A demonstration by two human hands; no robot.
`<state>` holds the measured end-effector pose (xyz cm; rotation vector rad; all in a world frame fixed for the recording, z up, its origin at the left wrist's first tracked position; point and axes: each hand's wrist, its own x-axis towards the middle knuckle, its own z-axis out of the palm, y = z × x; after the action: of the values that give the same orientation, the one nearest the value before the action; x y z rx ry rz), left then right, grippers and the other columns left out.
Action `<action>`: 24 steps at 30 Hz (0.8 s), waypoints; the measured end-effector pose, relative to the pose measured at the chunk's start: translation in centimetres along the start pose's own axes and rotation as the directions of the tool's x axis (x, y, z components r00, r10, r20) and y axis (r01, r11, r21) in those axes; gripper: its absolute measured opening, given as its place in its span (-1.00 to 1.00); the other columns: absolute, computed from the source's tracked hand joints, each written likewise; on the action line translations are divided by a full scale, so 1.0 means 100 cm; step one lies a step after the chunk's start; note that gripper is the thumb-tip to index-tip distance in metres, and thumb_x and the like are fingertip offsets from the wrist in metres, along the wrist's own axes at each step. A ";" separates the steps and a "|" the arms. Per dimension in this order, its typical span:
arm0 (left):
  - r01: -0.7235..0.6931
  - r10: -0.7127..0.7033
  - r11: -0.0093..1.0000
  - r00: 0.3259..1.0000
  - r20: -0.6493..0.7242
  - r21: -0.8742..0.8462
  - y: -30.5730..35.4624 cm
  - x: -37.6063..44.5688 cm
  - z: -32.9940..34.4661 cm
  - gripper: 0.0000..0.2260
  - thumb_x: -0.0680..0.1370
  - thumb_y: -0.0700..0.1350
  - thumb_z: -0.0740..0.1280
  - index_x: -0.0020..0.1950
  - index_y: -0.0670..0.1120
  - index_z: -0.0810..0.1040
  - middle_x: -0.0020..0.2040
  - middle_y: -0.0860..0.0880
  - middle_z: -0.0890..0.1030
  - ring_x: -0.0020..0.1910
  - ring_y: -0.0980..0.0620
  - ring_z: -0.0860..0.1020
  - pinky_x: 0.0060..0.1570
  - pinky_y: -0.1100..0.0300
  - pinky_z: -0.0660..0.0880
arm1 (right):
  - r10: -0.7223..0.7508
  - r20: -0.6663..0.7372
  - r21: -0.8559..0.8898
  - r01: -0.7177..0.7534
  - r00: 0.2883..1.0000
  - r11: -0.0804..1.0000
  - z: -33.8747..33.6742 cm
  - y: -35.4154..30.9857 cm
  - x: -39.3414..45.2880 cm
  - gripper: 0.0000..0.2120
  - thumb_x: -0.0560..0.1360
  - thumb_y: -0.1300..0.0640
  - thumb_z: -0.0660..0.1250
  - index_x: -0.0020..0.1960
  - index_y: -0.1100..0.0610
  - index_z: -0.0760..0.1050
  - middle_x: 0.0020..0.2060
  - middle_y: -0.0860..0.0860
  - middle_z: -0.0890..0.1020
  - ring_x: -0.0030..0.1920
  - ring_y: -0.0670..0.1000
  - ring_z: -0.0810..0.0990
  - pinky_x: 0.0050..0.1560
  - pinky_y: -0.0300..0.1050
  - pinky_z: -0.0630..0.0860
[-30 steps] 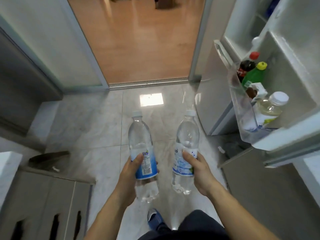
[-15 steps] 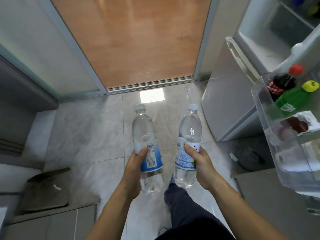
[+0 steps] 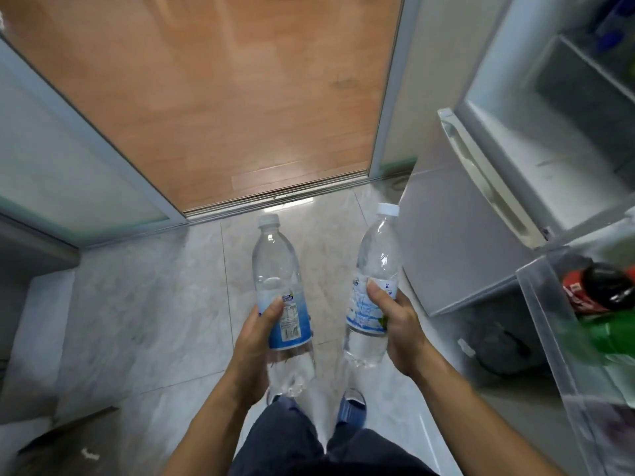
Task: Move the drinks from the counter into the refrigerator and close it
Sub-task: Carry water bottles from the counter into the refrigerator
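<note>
Head view | left hand [image 3: 256,341] grips left water bottle [image 3: 280,304] | right hand [image 3: 400,324] grips right water bottle [image 3: 372,286] | both upright over tiled floor [image 3: 137,304] | fridge [image 3: 515,149] open at right | door bin [image 3: 563,338] holds cola bottle [image 3: 604,286], green bottle [image 3: 615,333]

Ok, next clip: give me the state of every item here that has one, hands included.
Left hand: grips left water bottle, upright, capped.
Right hand: grips right water bottle, tilted slightly, capped.
Refrigerator door: open.
Door bin: holds cola bottle and green bottle.
</note>
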<state>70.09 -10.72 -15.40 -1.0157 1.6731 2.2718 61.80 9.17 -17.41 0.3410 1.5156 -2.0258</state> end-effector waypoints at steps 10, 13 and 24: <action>0.044 -0.064 0.993 0.982 0.179 0.113 0.089 0.152 -0.002 -0.50 0.42 0.19 0.42 0.24 -0.07 0.53 0.01 -0.12 0.71 -0.04 -0.16 0.69 -0.20 0.05 0.64 | -0.064 -0.251 0.049 0.078 0.966 0.996 0.038 -0.044 0.107 -0.62 0.38 -0.10 0.44 0.13 0.06 0.63 0.03 0.15 0.72 0.04 0.21 0.70 0.07 0.13 0.64; 0.037 -0.077 0.985 0.966 0.246 0.166 0.124 0.192 -0.002 -0.49 0.40 0.17 0.35 0.25 -0.09 0.51 0.00 -0.13 0.71 -0.05 -0.16 0.69 -0.23 0.07 0.63 | -0.086 -0.317 0.066 0.112 0.945 0.991 0.058 -0.067 0.133 -0.68 0.34 -0.16 0.50 0.02 -0.03 0.67 -0.01 0.10 0.73 -0.02 0.14 0.72 -0.08 -0.05 0.67; 0.016 -0.188 0.943 0.849 0.493 0.333 0.192 0.289 0.074 -0.50 0.41 0.17 0.42 0.25 -0.09 0.54 0.00 -0.16 0.70 -0.08 -0.14 0.70 -0.22 0.05 0.62 | -0.113 -0.538 0.206 0.260 0.836 0.943 0.056 -0.107 0.192 -0.57 0.35 -0.05 0.54 0.14 0.11 0.59 -0.01 0.14 0.73 -0.02 0.15 0.73 -0.12 -0.07 0.65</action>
<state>35.55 -19.02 -16.10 -0.3577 1.6130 1.8847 40.97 0.27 -17.27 0.9540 1.6205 -2.4416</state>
